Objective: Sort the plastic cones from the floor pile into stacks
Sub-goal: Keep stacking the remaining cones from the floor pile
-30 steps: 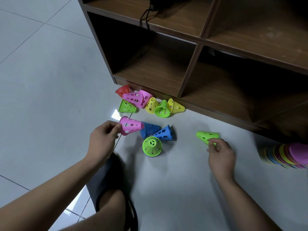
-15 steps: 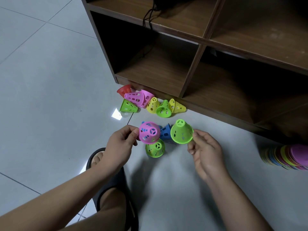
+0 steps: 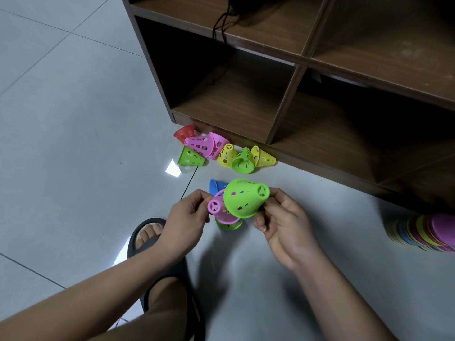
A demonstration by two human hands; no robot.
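A pink cone (image 3: 216,207) is pinched in the left hand (image 3: 183,226), a green cone (image 3: 245,198) gripped in the right hand (image 3: 285,227), both touching, near the floor pile (image 3: 243,161). Nesting is judged in hand; next, one must be slid over the other.

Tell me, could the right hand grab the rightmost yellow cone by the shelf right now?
Probably not yet: the right hand grips a green cone. The rightmost yellow cone itself lies unblocked on the floor.

Right hand (image 3: 283,225) and left hand (image 3: 184,225) have closed in above the second green cone on the floor (image 3: 229,225). The perforated green plastic cone (image 3: 242,198) now overlaps the perforated pink plastic cone (image 3: 220,212). Both were apart half a second ago.
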